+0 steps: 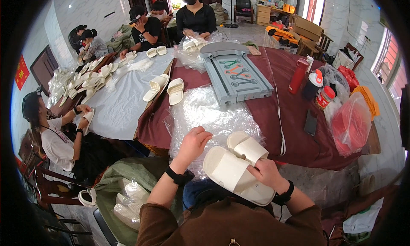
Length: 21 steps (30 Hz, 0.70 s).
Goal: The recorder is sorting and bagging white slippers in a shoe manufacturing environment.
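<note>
My right hand (269, 175) is closed on a pair of cream slide slippers, its fingers at their wide straps. The nearer slipper (220, 160) overlaps the other slipper (239, 139), both held tilted above my lap. Over a stack of clear plastic bags (200, 111) on the table, my left hand (194, 143) has its fingers curled together. Whether a thin film lies between those fingertips, I cannot make out. Another pair of slippers, a left one (156, 88) and a right one (175, 91), lies past the bags.
A grey folding plastic stool (237, 73) lies on the maroon-covered table. At right are a red flask (298, 76), a phone (311, 123) and a red bag (352, 124). A green sack (111, 182) holds wrapped slippers by my left. Several people sit around the table's far and left sides.
</note>
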Tool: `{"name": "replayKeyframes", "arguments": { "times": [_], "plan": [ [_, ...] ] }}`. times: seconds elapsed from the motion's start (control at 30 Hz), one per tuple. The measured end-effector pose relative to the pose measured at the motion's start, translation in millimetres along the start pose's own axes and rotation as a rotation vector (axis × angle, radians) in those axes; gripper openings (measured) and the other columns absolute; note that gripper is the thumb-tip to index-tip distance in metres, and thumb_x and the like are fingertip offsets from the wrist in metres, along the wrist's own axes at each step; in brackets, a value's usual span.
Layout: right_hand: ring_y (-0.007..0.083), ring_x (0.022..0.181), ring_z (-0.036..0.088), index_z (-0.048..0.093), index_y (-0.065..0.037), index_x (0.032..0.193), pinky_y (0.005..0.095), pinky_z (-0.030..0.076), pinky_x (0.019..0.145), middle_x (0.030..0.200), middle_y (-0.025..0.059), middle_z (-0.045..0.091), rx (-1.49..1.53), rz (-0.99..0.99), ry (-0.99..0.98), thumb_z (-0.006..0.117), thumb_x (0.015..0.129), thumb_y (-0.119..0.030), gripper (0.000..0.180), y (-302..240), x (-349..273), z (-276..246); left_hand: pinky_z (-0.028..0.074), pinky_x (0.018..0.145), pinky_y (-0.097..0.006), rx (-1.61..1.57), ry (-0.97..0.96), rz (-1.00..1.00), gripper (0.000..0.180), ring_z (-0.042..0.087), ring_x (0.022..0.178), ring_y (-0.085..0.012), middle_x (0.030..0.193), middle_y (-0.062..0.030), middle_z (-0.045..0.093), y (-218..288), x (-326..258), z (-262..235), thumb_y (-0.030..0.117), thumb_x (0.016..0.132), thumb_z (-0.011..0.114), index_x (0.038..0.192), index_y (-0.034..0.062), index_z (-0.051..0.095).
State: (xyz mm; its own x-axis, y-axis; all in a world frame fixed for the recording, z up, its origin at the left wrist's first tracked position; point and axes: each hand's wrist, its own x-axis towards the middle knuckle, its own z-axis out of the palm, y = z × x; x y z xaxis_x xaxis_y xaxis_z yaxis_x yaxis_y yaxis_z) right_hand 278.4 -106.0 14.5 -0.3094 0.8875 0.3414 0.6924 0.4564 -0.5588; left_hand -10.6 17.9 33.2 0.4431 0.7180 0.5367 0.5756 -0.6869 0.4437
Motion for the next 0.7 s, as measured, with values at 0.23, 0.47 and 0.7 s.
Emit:
{"name": "replayKeyframes", "arguments": {
  "times": [0.23, 0.47, 0.7],
  "plan": [
    [0.0345, 0.064, 0.062, 0.063, -0.001, 0.078, 0.0435, 0.047, 0.056, 0.07, 0.0167, 0.061, -0.128, 0.005, 0.103, 0.066, 0.091, -0.026, 0.028, -4.8, 0.7, -0.6, 0.053, 0.071, -0.039, -0.074, -0.037, 0.094, 0.014, 0.063, 0.082, -0.0328, 0.088, -0.0127, 0.061, 59.9, -9.9, -8.6, 0.009, 0.086, 0.067, 0.098, 0.0044, 0.07],
    [0.0388, 0.067, 0.061, 0.064, 0.0, 0.082, 0.0455, 0.048, 0.061, 0.075, 0.0186, 0.062, -0.11, 0.037, 0.121, 0.067, 0.089, -0.021, 0.022, -18.8, 10.9, 1.1, 0.054, 0.07, -0.038, 0.082, -0.053, 0.145, 0.031, 0.064, 0.083, -0.0289, 0.09, -0.0114, 0.06, 84.7, -19.9, 1.8, 0.004, 0.081, 0.063, 0.112, 0.0031, 0.066],
    [0.0376, 0.07, 0.063, 0.061, -0.002, 0.074, 0.0467, 0.05, 0.062, 0.075, 0.0191, 0.062, -0.176, -0.018, 0.082, 0.066, 0.086, -0.021, 0.023, -20.0, 43.8, 20.0, 0.054, 0.07, -0.038, -0.046, -0.12, 0.177, 0.037, 0.063, 0.085, -0.0298, 0.094, -0.01, 0.06, 118.8, -21.5, -10.3, 0.0, 0.078, 0.064, 0.115, 0.0024, 0.065]
  ]
}}
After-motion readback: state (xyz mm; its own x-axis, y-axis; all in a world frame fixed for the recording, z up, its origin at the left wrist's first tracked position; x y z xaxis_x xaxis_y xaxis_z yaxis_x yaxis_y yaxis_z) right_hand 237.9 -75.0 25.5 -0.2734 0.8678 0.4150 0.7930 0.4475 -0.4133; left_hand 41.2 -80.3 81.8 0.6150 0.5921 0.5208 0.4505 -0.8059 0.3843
